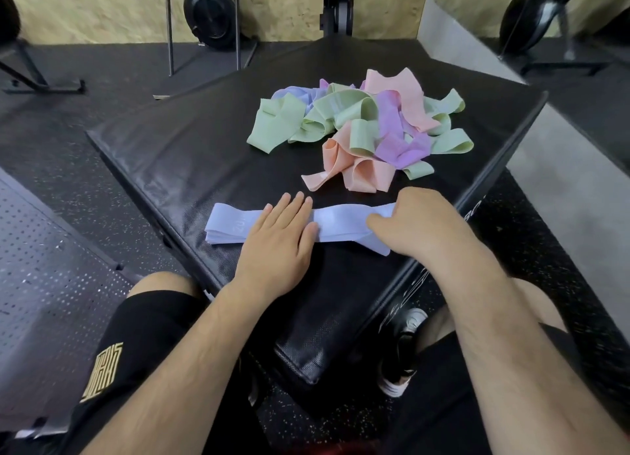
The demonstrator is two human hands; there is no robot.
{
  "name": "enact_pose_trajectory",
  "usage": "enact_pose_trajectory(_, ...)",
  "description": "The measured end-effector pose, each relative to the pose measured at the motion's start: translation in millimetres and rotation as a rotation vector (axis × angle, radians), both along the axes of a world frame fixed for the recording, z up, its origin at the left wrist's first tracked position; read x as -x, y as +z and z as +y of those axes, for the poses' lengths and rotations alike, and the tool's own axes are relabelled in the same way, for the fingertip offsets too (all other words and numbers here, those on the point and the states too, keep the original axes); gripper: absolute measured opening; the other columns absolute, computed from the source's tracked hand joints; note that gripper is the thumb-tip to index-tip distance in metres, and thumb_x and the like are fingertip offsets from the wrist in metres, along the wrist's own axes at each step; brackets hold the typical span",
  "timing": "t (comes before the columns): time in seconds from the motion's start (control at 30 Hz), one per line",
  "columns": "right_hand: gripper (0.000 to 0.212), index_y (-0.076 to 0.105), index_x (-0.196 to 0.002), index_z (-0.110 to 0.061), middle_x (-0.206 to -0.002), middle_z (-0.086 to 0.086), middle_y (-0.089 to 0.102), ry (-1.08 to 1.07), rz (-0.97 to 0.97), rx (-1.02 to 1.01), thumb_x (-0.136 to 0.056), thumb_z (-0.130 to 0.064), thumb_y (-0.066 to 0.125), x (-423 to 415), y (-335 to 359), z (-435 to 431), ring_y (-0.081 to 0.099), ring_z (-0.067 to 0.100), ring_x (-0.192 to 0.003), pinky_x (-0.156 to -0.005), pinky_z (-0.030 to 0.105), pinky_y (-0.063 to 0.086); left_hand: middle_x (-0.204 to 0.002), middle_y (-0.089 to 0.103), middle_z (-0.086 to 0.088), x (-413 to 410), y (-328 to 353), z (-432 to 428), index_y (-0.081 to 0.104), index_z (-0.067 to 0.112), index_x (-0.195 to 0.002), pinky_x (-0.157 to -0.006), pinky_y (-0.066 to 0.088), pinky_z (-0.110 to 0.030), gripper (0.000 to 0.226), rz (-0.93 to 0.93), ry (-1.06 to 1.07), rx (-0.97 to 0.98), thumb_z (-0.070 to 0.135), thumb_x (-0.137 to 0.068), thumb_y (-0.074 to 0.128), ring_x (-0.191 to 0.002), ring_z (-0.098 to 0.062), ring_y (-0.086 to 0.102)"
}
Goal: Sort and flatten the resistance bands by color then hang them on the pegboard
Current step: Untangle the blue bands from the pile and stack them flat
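— Where did you have me working?

— In a gym corner. There was a chipboard wall, a black weight plate (211, 11) leaning behind, and speckled rubber floor. A black padded box (191, 154) served as your table.

— How was I holding things?

— The fingers (289, 205) of your left hand (279, 239) lay straight and close together, pressed flat on the pale blue resistance band (231, 224). That band stretched across the near part of the box. I judged you were pinning its layers so they could not slide. Your right hand (422, 226) was at the band's right end, fingers curled round it, thumb alongside. It was probably drawing the band taut against the pinning palm. A twisted flap showed just below that hand, so the band was not fully flat.

— And the rest?

— Farther back, apart from the blue one, sat the tangled pile (358, 130) of green, peach, purple and more blue bands, unsorted. The pegboard (51, 267), a perforated panel, was low on your left. I saw nothing hung on the part in view. You looked early in the job: one colour was being flattened and the hanging was not begun.
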State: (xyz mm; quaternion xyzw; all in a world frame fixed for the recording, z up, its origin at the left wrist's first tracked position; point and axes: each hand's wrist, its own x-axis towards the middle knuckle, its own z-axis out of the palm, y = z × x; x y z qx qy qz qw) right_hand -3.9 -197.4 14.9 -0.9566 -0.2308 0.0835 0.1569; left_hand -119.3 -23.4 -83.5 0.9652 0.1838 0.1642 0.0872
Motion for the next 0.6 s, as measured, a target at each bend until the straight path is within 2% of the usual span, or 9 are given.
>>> enact_pose_trajectory(0.1, 0.028, 0.057, -0.068, -0.009, -0.064, 0.001, 0.054, 0.004, 0.088, -0.041, -0.083, -0.032, 0.060, 0.8, -1.4, -0.7, 0.050, 0.017, -0.055, -0.047, 0.026, 0.031, -0.163, 0.031, 0.005, 0.2, 0.7, 0.0, 0.037, 0.019, -0.155, -0.123, 0.003, -0.030, 0.064, 0.013, -0.001, 0.000, 0.048, -0.103, 0.016, -0.153, -0.015, 0.019)
enact_pose_trajectory(0.17, 0.027, 0.066, -0.072, -0.003, -0.068, 0.008, 0.064, 0.018, 0.091, -0.109, -0.080, -0.028, 0.061, 2.4, -1.8, -0.7, 0.055, 0.021, -0.057, -0.050, 0.027, 0.040, -0.163, 0.030, 0.005, 0.0, 0.9, 0.3, 0.036, 0.020, -0.156, -0.124, 0.002, -0.030, 0.062, 0.017, 0.000, 0.006, 0.048, -0.103, 0.018, -0.153, -0.014, 0.018)
enact_pose_trajectory(0.23, 0.024, 0.068, -0.075, 0.000, -0.075, 0.014, 0.071, 0.023, 0.038, -0.209, -0.080, -0.023, 0.061, 2.5, -0.3, -2.4, 0.058, 0.026, -0.062, -0.057, 0.030, 0.047, -0.163, 0.030, 0.005, 0.0, 1.5, -0.1, 0.036, 0.019, -0.155, -0.123, 0.003, -0.030, 0.064, 0.012, 0.002, 0.011, 0.049, -0.102, 0.017, -0.153, -0.015, 0.019)
enact_pose_trajectory(0.3, 0.016, 0.069, -0.079, -0.009, -0.078, 0.006, 0.072, 0.033, 0.025, -0.340, -0.083, -0.022, 0.062, 1.6, 2.4, -5.2, 0.064, 0.023, -0.073, -0.063, 0.029, 0.052, -0.163, 0.031, 0.006, 0.1, 2.5, -0.6, 0.036, 0.020, -0.155, -0.123, 0.002, -0.029, 0.068, 0.008, 0.002, 0.019, 0.051, -0.100, 0.013, -0.153, -0.015, 0.019)
enact_pose_trajectory(0.4, 0.007, 0.068, -0.084, -0.018, -0.080, -0.007, 0.070, 0.064, 0.096, -0.497, -0.088, -0.022, 0.064, 0.9, 5.3, -7.5, 0.063, 0.011, -0.076, -0.062, 0.020, 0.044, -0.162, 0.031, 0.006, 0.6, 3.1, -0.7, 0.036, 0.020, -0.156, -0.122, 0.001, -0.028, 0.070, 0.008, -0.002, 0.028, 0.053, -0.099, 0.012, -0.153, -0.015, 0.018)
enact_pose_trajectory(0.47, 0.007, 0.069, -0.085, -0.020, -0.078, -0.010, 0.068, 0.061, 0.151, -0.579, -0.090, -0.023, 0.065, 0.5, 6.8, -8.4, 0.060, 0.008, -0.072, -0.061, 0.019, 0.041, -0.162, 0.031, 0.006, 0.6, 3.8, -1.1, 0.036, 0.020, -0.156, -0.122, 0.000, -0.028, 0.070, 0.008, -0.003, 0.027, 0.053, -0.099, 0.011, -0.153, -0.015, 0.019)
enact_pose_trajectory(0.6, 0.011, 0.070, -0.082, -0.018, -0.077, -0.001, 0.067, 0.043, 0.314, -0.676, -0.090, -0.023, 0.064, -3.1, 8.2, -11.2, 0.049, 0.006, -0.061, -0.054, 0.018, 0.038, -0.163, 0.030, 0.007, 0.9, 4.2, -1.0, 0.034, 0.021, -0.156, -0.121, -0.003, -0.025, 0.070, 0.010, -0.003, 0.031, 0.053, -0.099, 0.009, -0.153, -0.015, 0.018)
